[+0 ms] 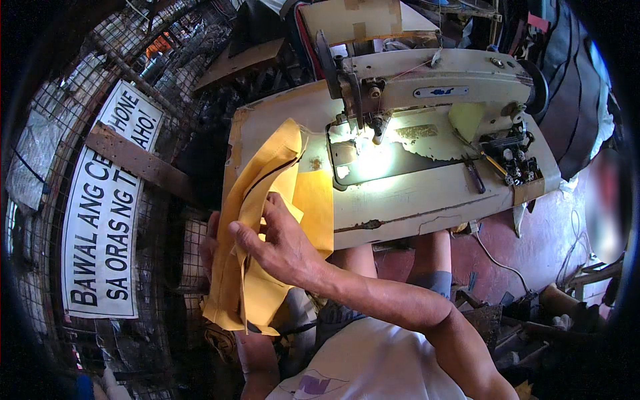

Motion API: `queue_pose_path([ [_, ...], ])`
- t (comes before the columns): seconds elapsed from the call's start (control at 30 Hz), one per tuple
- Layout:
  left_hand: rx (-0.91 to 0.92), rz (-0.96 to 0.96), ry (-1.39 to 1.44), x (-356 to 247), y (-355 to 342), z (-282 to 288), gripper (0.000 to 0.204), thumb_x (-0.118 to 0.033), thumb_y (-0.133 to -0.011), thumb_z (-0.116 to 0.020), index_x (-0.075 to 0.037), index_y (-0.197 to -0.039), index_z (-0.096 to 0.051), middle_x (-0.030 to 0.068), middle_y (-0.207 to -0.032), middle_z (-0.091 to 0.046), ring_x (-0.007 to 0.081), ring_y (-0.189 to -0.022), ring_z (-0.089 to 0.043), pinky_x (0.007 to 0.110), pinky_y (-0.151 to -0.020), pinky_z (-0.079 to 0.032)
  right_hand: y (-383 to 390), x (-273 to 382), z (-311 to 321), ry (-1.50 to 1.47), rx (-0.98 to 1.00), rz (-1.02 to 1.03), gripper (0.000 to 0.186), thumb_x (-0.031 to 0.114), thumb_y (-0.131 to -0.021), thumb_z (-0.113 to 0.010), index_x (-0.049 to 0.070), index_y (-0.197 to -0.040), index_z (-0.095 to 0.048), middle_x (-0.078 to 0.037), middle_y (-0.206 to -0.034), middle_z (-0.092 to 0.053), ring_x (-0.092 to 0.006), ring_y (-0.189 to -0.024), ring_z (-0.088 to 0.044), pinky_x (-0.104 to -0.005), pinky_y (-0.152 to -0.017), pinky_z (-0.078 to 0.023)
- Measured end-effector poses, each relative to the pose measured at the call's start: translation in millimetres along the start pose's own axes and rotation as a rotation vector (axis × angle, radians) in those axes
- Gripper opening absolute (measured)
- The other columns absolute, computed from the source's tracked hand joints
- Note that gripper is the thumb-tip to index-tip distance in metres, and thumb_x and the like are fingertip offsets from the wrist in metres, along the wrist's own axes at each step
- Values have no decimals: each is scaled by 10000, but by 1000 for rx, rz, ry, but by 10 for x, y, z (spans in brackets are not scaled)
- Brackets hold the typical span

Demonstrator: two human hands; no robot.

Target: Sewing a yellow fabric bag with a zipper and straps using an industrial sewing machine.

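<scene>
Folded yellow fabric (233, 287) with a dark strip along its top fold stands at the left end of the sewing table (400, 217), partly lying on it. My right hand (280, 243) grips its middle, thumb on the near fold and fingertips tucked among the layers. My left hand (210, 243) holds it from behind at the left, mostly hidden by the cloth. Right of the fabric is a cream sewing machine (447, 73), its lamp lit over the needle area.
Tools and small metal parts (510, 157) lie at the table's right. A wire mesh wall (40, 160) with a white sign (87, 253) stands at left. Dark hanging material (560, 100) is at upper right, and a cord (500, 267) crosses the red floor (540, 253).
</scene>
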State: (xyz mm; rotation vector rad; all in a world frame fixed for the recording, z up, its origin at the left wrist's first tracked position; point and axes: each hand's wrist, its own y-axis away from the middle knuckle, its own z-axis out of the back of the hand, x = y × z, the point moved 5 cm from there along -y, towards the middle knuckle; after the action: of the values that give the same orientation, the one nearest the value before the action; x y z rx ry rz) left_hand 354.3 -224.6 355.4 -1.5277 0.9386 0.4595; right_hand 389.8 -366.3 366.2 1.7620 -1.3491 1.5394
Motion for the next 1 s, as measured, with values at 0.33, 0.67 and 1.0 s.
queue_pose_path([
  [0.33, -216, -208, -649, -869, -229, 39, 498, -211, -958, -536, -77, -1433, -467, 166, -1513, -398, 377, -1424, -315, 471, -1166, -274, -423, 821, -510, -670, 464, 40, 279, 209, -960, -566, -2, -1140, -590, -68, -985, -660, -141, -878, -592, -306, -799, -496],
  [0.67, 643, 578, -1627, 1134, 110, -675, 599, -225, -933, -608, -79, -1479, -410, 218, -1536, -340, 424, -1447, -264, 538, -1193, -209, 12, -726, 1694, 356, -319, -450, 240, 231, -988, -547, 6, -1053, -597, -28, -829, -617, -104, -719, -563, -276, -620, -469],
  [1.0, 479, 324, -1405, 1240, 360, -593, 632, -318, -951, -608, -32, -1473, -397, 286, -1472, -340, 512, -1400, -259, 597, -1174, -189, 13, -930, 2046, 420, -220, -314, 276, 241, -956, -574, -27, -1003, -621, -45, -782, -632, -101, -696, -556, -304, -615, -469],
])
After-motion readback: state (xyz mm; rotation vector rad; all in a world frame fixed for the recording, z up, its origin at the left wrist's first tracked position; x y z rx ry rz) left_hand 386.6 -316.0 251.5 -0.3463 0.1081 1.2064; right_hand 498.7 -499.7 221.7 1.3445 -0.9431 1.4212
